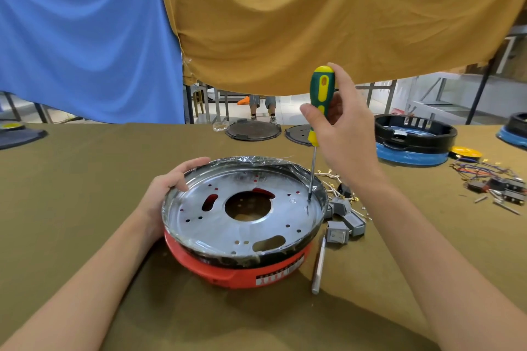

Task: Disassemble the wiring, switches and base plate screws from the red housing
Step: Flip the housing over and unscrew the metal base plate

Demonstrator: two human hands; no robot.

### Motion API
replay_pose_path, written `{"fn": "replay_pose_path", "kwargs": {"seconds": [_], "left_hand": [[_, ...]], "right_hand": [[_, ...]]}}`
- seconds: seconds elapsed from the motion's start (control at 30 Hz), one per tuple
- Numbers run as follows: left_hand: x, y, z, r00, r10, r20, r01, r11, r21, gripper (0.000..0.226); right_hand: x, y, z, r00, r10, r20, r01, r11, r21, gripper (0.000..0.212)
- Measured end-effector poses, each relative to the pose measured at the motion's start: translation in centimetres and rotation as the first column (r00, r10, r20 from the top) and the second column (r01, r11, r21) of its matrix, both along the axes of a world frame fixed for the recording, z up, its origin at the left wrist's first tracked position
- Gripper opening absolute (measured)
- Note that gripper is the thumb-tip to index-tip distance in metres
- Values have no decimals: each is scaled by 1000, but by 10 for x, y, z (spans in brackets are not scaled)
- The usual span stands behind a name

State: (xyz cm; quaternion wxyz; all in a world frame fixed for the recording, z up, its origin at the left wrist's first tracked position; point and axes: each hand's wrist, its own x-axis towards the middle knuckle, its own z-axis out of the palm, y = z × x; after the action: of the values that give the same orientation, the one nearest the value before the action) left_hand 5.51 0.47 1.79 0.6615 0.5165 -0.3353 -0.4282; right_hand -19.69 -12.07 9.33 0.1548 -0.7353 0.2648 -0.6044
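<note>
The red housing [228, 271] sits in front of me on the olive table, topped by a shiny round metal base plate [211, 225] with a central hole and several slots. My left hand [168, 188] grips the plate's left rim. My right hand [342, 125] holds the green and yellow screwdriver [322, 94] upright; its tip stands on the plate near the right rim. Several grey switches [339, 232] with white wires [333, 179] lie on the table just right of the housing.
A metal tool [318, 265] lies right of the housing. A black and blue housing [413, 139] stands at the back right, with loose wires and switches [496, 182] beside it. Two dark round plates [252, 129] lie at the far edge. Blue and yellow cloths hang behind.
</note>
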Motion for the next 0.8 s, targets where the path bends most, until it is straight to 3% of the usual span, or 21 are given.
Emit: {"fn": "replay_pose_path", "kwargs": {"seconds": [0.2,0.33,0.5,0.7,0.8], "left_hand": [[-2,1,1,1000,0,13,0,1000,10,67],[-2,1,1,1000,1,15,-1,1000,8,67],[-3,0,1,1000,-1,17,1,1000,10,67],[-2,1,0,1000,-9,8,9,1000,10,67],[-1,1,1,1000,-15,12,15,1000,9,67]], "right_hand": [[1,6,-1,987,120,-105,-127,990,-60,66],[0,8,0,998,49,-49,-53,995,-87,53],[-5,7,4,997,-80,-5,80,995,-67,61],[-4,6,8,996,55,-68,-54,998,10,61],[-2,9,7,998,30,-50,-31,999,-19,56]]}}
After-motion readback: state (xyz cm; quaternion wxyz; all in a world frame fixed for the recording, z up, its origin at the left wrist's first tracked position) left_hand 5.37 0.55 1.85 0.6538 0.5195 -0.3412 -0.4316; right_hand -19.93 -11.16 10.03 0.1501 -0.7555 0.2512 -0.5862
